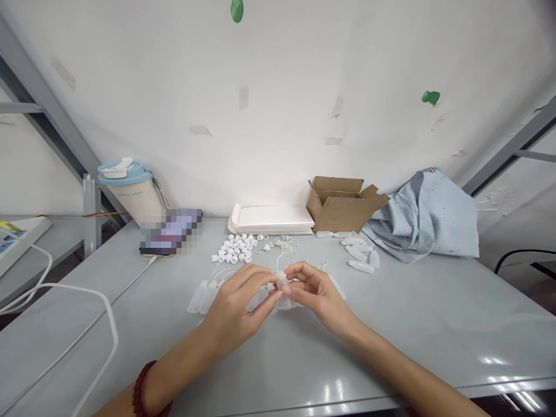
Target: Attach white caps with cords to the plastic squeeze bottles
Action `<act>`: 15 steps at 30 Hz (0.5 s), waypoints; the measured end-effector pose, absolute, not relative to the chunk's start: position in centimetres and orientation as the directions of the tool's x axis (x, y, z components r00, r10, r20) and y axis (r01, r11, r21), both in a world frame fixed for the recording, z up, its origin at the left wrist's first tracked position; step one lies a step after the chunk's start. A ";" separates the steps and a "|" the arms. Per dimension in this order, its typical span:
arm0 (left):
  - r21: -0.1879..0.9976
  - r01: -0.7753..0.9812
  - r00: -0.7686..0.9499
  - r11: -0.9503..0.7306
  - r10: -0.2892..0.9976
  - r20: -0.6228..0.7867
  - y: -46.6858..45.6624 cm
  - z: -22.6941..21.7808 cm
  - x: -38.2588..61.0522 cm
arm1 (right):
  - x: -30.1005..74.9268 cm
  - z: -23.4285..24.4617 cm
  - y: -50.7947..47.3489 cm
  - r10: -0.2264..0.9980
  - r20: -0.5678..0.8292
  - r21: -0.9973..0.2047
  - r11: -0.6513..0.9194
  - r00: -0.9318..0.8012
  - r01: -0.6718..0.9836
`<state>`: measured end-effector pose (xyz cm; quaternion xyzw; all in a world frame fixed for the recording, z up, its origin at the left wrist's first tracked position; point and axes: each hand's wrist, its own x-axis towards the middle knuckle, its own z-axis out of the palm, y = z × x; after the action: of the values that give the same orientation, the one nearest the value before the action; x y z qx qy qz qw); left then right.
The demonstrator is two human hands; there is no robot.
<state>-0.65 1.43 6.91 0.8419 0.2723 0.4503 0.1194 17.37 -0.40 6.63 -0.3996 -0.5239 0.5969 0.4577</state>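
Head view: left hand [234, 300] and right hand [322, 293] pinch a bottle [282, 284] held between them.

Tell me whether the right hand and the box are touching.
Apart: the head view shows grey tabletop between the right hand and the box.

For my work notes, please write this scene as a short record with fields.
Left hand: holds a small bottle
Right hand: holds the same bottle
Left wrist: dark red bracelet
Behind left hand: pile of white caps
Back right: loose bottles, open cardboard box, blue cloth
Back left: phone, cup
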 end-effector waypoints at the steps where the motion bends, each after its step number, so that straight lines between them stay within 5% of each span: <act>1: 0.439 0.353 0.447 -0.826 0.561 0.696 1.4 7.0 -0.7 | 17.4 6.7 -0.4 0.961 0.000 -0.987 -0.044 -0.276 -0.153; 15: 0.330 0.418 0.545 -0.846 0.524 0.654 1.4 6.7 -1.0 | 17.5 6.9 -0.4 0.935 -0.033 -0.945 -0.145 -0.354 -0.295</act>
<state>-0.96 1.42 6.66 0.8764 0.2688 0.3938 0.0676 17.55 -0.41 6.92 -0.3407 -0.4698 0.6754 0.4551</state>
